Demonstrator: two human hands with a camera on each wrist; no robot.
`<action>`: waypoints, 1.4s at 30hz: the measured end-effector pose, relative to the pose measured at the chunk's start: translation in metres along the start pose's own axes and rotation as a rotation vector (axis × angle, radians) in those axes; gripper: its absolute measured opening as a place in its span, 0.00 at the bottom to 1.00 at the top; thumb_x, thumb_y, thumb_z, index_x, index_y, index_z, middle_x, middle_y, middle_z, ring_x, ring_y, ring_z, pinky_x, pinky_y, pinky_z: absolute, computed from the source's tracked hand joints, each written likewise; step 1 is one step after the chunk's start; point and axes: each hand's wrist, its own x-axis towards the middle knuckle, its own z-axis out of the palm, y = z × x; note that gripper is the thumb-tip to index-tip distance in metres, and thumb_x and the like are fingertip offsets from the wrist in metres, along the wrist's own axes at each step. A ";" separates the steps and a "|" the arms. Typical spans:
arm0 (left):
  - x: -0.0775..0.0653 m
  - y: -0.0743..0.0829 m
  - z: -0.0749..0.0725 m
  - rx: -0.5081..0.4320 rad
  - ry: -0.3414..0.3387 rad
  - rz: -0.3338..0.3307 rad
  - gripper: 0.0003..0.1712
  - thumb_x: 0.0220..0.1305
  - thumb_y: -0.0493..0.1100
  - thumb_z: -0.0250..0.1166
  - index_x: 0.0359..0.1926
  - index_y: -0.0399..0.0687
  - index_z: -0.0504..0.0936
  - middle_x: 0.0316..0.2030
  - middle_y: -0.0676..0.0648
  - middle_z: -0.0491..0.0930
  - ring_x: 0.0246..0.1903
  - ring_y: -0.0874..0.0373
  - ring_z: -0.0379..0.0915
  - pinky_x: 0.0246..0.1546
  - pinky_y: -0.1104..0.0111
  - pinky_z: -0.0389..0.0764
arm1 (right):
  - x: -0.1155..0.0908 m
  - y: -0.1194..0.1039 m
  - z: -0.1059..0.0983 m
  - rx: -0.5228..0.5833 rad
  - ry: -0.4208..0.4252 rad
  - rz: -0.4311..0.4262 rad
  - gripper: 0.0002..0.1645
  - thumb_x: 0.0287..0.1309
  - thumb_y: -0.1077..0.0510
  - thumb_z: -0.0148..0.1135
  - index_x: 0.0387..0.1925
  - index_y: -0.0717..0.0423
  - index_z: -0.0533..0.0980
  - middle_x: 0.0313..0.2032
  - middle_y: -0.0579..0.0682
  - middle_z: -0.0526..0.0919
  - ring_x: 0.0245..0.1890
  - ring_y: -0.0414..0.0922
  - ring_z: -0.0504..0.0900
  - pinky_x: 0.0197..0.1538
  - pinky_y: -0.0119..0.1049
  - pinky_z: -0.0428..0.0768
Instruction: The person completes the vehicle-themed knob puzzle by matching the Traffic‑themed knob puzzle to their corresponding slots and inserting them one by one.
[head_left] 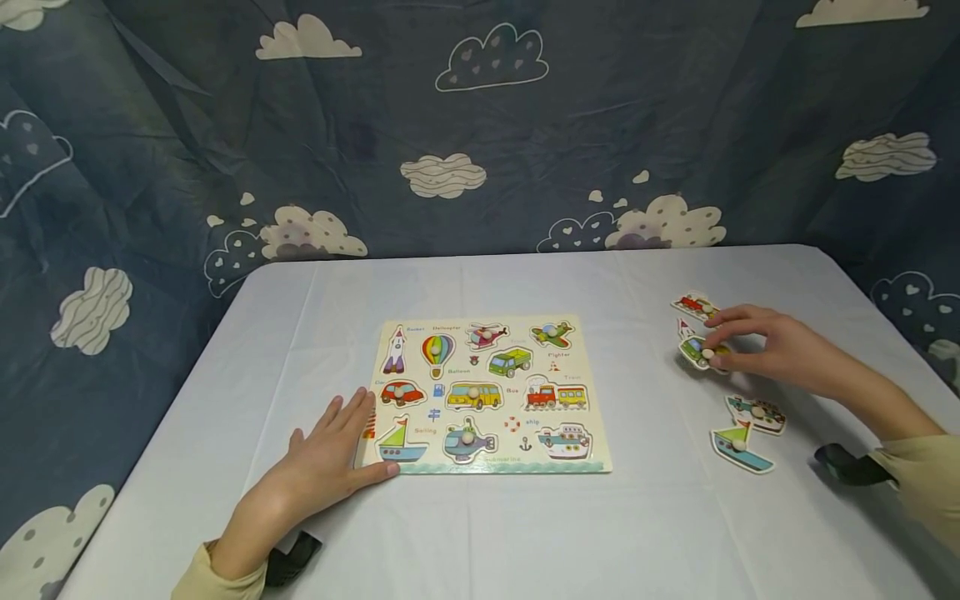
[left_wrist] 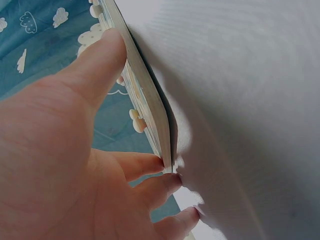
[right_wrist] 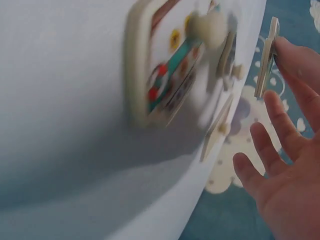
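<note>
At the table's right, my right hand pinches a green truck puzzle piece between thumb and fingers. In the right wrist view that piece appears edge-on, lifted off the cloth. Just past those fingers lie a red train piece and a partly hidden rocket piece. My left hand rests on the left edge of a wooden puzzle board, fingers extended. Thumb and fingers touch the board's edge in the left wrist view. Knobs show on several board pictures, including the bus and submarine.
A sailboat piece and a ship piece lie touching or overlapping, nearer the table's right front. White cloth covers the table. Behind it hangs a dark cloud-patterned curtain. Black straps hang at both wrists.
</note>
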 end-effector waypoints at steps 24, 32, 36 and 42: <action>-0.001 0.000 0.000 -0.003 0.006 0.001 0.62 0.56 0.75 0.60 0.77 0.43 0.50 0.76 0.42 0.48 0.74 0.38 0.40 0.55 0.24 0.47 | 0.042 -0.068 0.022 -0.055 -0.057 -0.129 0.13 0.48 0.60 0.77 0.37 0.42 0.86 0.55 0.51 0.77 0.58 0.56 0.68 0.54 0.62 0.71; -0.001 0.000 -0.001 -0.001 -0.001 -0.004 0.62 0.56 0.76 0.60 0.78 0.44 0.49 0.76 0.42 0.48 0.73 0.37 0.41 0.56 0.24 0.47 | 0.060 -0.093 0.030 0.002 -0.093 -0.200 0.11 0.51 0.58 0.76 0.37 0.40 0.86 0.55 0.52 0.77 0.58 0.52 0.69 0.57 0.58 0.67; -0.001 -0.001 -0.001 -0.004 0.003 -0.008 0.61 0.56 0.76 0.60 0.78 0.45 0.49 0.76 0.43 0.48 0.73 0.37 0.41 0.56 0.24 0.46 | 0.073 -0.099 0.039 0.031 -0.118 -0.239 0.11 0.53 0.57 0.75 0.37 0.38 0.85 0.55 0.50 0.77 0.59 0.51 0.68 0.58 0.57 0.67; -0.001 -0.001 -0.001 -0.008 -0.002 -0.006 0.62 0.55 0.76 0.60 0.78 0.45 0.49 0.76 0.43 0.47 0.74 0.37 0.40 0.56 0.24 0.47 | 0.088 -0.108 0.051 0.043 -0.155 -0.259 0.11 0.54 0.57 0.74 0.38 0.37 0.85 0.56 0.49 0.77 0.60 0.50 0.68 0.60 0.58 0.66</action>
